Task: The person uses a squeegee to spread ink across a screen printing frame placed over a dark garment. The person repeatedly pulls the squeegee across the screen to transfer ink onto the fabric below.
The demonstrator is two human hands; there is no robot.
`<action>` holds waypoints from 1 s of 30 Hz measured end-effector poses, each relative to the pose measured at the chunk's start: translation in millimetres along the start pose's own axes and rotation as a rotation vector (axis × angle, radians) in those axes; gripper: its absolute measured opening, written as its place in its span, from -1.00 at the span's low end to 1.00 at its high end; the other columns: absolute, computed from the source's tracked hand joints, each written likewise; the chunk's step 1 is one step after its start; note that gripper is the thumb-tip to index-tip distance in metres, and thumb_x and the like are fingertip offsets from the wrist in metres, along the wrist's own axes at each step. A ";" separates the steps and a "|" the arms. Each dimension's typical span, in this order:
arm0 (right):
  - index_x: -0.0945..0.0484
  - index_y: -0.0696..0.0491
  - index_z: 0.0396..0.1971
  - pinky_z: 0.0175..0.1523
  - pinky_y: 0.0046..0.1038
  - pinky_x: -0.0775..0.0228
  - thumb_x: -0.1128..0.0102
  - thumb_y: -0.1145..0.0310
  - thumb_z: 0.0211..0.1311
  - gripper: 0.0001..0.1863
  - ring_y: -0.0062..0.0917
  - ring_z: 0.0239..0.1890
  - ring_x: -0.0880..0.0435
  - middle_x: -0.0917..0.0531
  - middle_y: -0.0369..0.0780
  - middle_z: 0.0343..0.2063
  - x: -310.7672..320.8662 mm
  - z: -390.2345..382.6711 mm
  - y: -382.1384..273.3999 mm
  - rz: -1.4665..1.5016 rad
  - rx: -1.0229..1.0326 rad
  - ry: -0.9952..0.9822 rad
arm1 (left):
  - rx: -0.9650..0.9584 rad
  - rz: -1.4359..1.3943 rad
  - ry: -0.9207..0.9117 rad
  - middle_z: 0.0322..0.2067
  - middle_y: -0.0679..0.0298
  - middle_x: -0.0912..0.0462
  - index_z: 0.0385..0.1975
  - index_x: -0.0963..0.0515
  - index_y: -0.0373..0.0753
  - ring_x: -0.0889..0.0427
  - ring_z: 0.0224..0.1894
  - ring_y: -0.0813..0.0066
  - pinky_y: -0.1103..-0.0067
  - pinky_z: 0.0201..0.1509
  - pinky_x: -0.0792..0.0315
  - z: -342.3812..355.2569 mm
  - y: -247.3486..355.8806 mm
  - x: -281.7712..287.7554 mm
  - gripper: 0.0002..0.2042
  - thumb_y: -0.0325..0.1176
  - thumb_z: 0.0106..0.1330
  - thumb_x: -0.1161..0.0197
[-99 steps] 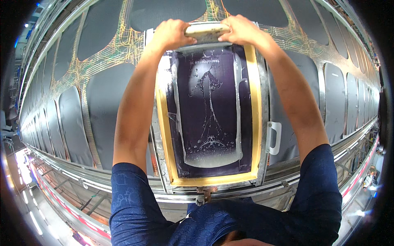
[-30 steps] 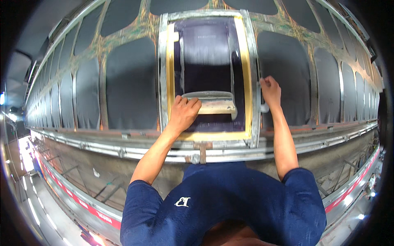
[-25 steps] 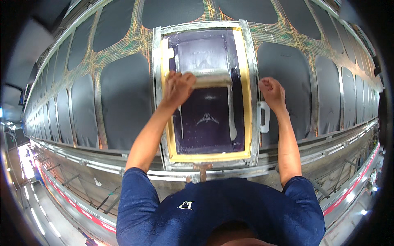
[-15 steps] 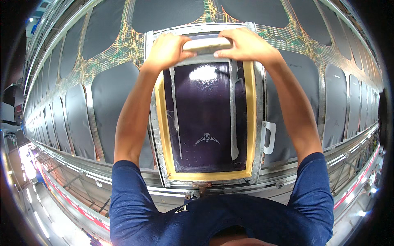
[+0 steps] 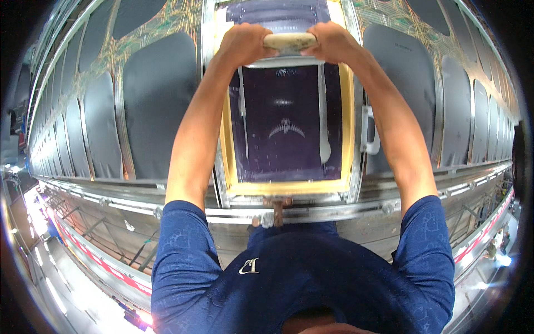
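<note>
Both my hands grip a squeegee with a pale, worn wooden handle (image 5: pixel 290 40). My left hand (image 5: pixel 245 46) wraps its left end and my right hand (image 5: pixel 332 43) its right end, fingers curled round it. The squeegee lies crosswise on a printing screen (image 5: pixel 281 158) of dark purple mesh, edged with yellow tape inside a metal frame. A light winged emblem shows in the mesh on the near side of the squeegee. Pale streaks run lengthwise down both sides of the mesh. Above the handle, more purple mesh is visible.
Dark grey panels (image 5: pixel 161 106) lie in rows left and right on a long table streaked with coloured ink. A white plastic handle (image 5: pixel 369 131) sits beside the frame's right edge. A metal rail (image 5: pixel 139 201) with clamps runs along the table's near side.
My hands have drawn the squeegee toward me from the screen's far end, uncovering mesh behind it. The whole scene sits higher in view.
</note>
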State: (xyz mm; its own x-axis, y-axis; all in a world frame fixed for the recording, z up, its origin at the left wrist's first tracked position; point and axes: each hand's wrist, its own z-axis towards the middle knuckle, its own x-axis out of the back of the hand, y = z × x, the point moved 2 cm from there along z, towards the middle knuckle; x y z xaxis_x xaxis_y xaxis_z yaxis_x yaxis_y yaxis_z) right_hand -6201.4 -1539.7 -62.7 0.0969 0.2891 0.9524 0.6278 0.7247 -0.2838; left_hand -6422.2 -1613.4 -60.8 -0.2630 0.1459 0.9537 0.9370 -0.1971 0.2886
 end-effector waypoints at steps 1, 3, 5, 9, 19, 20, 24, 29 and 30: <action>-0.68 0.08 -0.25 -0.03 -0.14 -0.50 -0.46 0.03 0.14 -0.59 -0.09 -0.20 -0.71 -0.72 -0.06 -0.39 -8.5 -28.2 -19.5 0.020 -0.077 0.010 | 0.020 -0.025 -0.021 -0.37 0.14 -0.76 -0.30 -0.73 -0.08 -0.74 -0.19 0.10 0.21 -0.06 -0.57 -25.8 15.2 -4.4 -0.63 0.08 0.10 -0.46; -0.65 0.08 -0.28 0.02 -0.08 -0.45 -0.44 0.06 0.13 -0.62 -0.06 -0.14 -0.68 -0.71 -0.06 -0.38 -14.7 -76.1 -60.4 0.048 -0.162 -0.185 | 0.013 -0.041 -0.047 -0.40 0.19 -0.74 -0.34 -0.71 -0.07 -0.74 -0.21 0.14 0.23 -0.11 -0.54 -84.2 49.5 -12.9 -0.71 0.01 0.15 -0.43; -0.64 0.07 -0.37 0.01 -0.08 -0.42 -0.43 0.12 0.08 -0.68 -0.08 -0.16 -0.66 -0.69 -0.08 -0.42 -27.4 -134.1 -92.0 0.044 -0.030 -0.067 | -0.065 -0.057 0.042 -0.43 0.23 -0.73 -0.34 -0.71 -0.06 -0.73 -0.24 0.16 0.23 -0.12 -0.50 -143.3 76.9 -23.5 -0.75 -0.05 0.13 -0.44; -0.66 0.02 -0.39 -0.02 -0.20 -0.39 -0.45 0.26 -0.01 -0.79 -0.20 -0.27 -0.65 -0.68 -0.15 -0.47 -48.7 -215.0 -136.1 0.095 0.012 0.030 | -0.080 -0.125 0.034 -0.46 0.26 -0.71 -0.38 -0.69 -0.08 -0.67 -0.31 0.19 0.28 -0.12 -0.38 -219.9 125.3 -38.7 -0.82 -0.19 0.09 -0.49; -0.64 0.01 -0.30 -0.05 -0.09 -0.49 -0.42 0.13 0.15 -0.72 -0.13 -0.22 -0.69 -0.69 -0.08 -0.43 6.0 -72.9 -58.3 0.047 -0.037 0.051 | -0.035 0.089 0.079 -0.45 0.22 -0.72 -0.30 -0.68 -0.12 -0.74 -0.26 0.17 0.25 -0.02 -0.49 -78.2 44.8 5.5 -0.70 -0.03 0.16 -0.45; -0.65 0.01 -0.30 -0.05 -0.10 -0.49 -0.43 0.12 0.15 -0.71 -0.12 -0.21 -0.70 -0.70 -0.08 -0.41 14.7 -42.2 -40.2 0.045 -0.033 0.062 | -0.052 0.079 0.088 -0.46 0.21 -0.73 -0.28 -0.70 -0.12 -0.74 -0.28 0.16 0.27 -0.04 -0.50 -45.5 26.9 13.5 -0.68 -0.02 0.16 -0.45; -0.68 0.04 -0.22 -0.05 -0.16 -0.53 -0.48 0.14 0.10 -0.66 -0.11 -0.17 -0.73 -0.74 -0.04 -0.34 37.8 59.6 16.8 0.085 -0.074 0.000 | -0.044 0.068 0.046 -0.39 0.13 -0.77 -0.18 -0.74 -0.12 -0.75 -0.28 0.13 0.27 -0.12 -0.57 52.5 -35.1 37.0 -0.60 0.02 0.12 -0.50; -0.72 0.13 -0.19 -0.04 -0.20 -0.55 -0.51 0.15 0.07 -0.60 -0.12 -0.23 -0.77 -0.75 0.02 -0.37 45.6 112.4 62.4 0.132 -0.099 -0.004 | 0.009 0.017 -0.003 -0.26 0.00 -0.77 -0.02 -0.72 -0.17 -0.76 -0.14 0.06 0.26 0.04 -0.58 119.6 -62.7 40.6 -0.44 0.05 0.04 -0.54; -0.72 0.13 -0.18 -0.04 -0.22 -0.55 -0.51 0.15 0.07 -0.59 -0.13 -0.22 -0.77 -0.75 0.01 -0.36 42.7 115.7 64.3 0.135 -0.083 0.002 | 0.035 -0.010 0.005 -0.26 -0.02 -0.77 0.01 -0.71 -0.18 -0.77 -0.13 0.06 0.25 0.05 -0.58 119.8 -63.7 39.0 -0.40 0.06 0.01 -0.55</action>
State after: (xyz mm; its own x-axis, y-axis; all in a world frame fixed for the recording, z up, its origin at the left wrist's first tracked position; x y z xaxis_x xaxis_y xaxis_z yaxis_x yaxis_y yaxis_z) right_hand -6246.2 -1408.4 -53.2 0.1864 0.3791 0.9064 0.6707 0.6250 -0.3994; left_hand -6464.6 -1479.0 -52.1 -0.2735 0.1431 0.9512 0.9418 -0.1614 0.2951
